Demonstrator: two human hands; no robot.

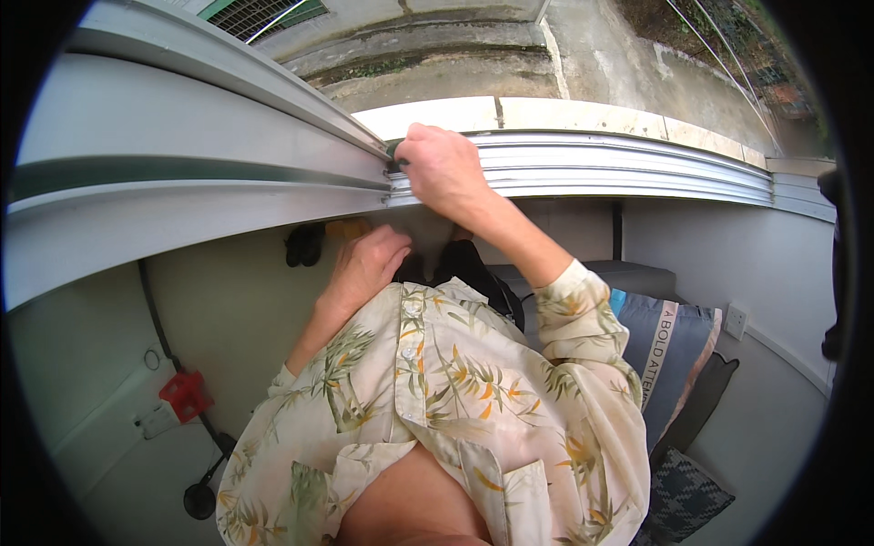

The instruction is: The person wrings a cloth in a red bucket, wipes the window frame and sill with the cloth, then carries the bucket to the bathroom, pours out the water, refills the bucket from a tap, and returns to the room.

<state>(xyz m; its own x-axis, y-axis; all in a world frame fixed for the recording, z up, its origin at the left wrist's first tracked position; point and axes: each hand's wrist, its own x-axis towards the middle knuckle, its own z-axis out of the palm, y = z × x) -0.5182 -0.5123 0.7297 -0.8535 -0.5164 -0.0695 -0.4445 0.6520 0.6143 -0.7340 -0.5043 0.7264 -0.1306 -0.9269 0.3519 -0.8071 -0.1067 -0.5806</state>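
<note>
My right hand (pixel 444 167) is closed round a small dark object (pixel 397 155), mostly hidden by the fingers, at the left end of the window's metal sliding track (pixel 614 160). The hand rests by the corner where the grey window frame (pixel 205 130) meets the track. Lower down, in front of my waist, my left hand (pixel 372 259) hangs with loosely curled fingers; its palm is hidden, so whether it holds anything cannot be told. A pale tiled ledge (pixel 580 115) runs along the outer side of the track.
Beyond the ledge lies a concrete yard (pixel 478 68). Below the track, at the right, are a grey seat (pixel 601 276), a blue-grey cushion (pixel 655 355) bearing writing and a wall socket (pixel 735 321). At the left hangs a red plastic holder (pixel 186 396); dark shoes (pixel 304 246) stand below.
</note>
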